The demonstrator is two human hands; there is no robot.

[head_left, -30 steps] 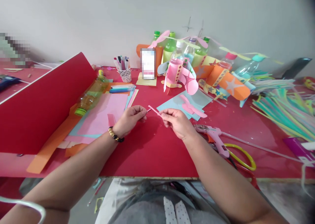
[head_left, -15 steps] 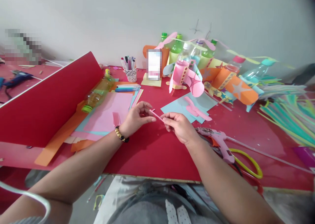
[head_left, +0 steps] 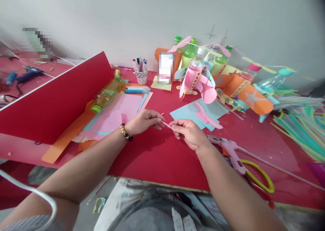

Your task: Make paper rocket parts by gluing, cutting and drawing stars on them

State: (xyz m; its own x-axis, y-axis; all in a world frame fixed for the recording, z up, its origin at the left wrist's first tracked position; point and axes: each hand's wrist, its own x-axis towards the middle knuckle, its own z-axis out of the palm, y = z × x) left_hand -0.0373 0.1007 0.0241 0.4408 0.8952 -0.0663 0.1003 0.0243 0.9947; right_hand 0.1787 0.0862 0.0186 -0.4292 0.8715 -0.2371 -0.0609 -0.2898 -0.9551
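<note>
Between my two hands, just above the red table (head_left: 162, 160), stretches a thin pink paper strip (head_left: 167, 124). My left hand (head_left: 146, 122), with a beaded bracelet (head_left: 124, 132) at the wrist, pinches the strip's left end. At the other end, my right hand (head_left: 187, 131) grips it between thumb and fingers. Beyond my right hand lies a pink paper propeller (head_left: 207, 116) on light blue sheets (head_left: 181, 110). Pink paper (head_left: 111, 114) is stacked left of my left hand, with a small pink piece (head_left: 124, 118) on top.
A red board (head_left: 58, 102) stands on the left, beside a green-capped bottle (head_left: 108, 93). Pens fill a cup (head_left: 141, 76) near a propped phone (head_left: 166, 66). Decorated bottle planes (head_left: 198, 78) line the wall. A pink glue gun (head_left: 232, 151) and yellow-handled scissors (head_left: 264, 176) lie right.
My left fingers have closed onto the strip's left end, where they were spread apart before. The view has shifted slightly left, so the scene sits further right.
</note>
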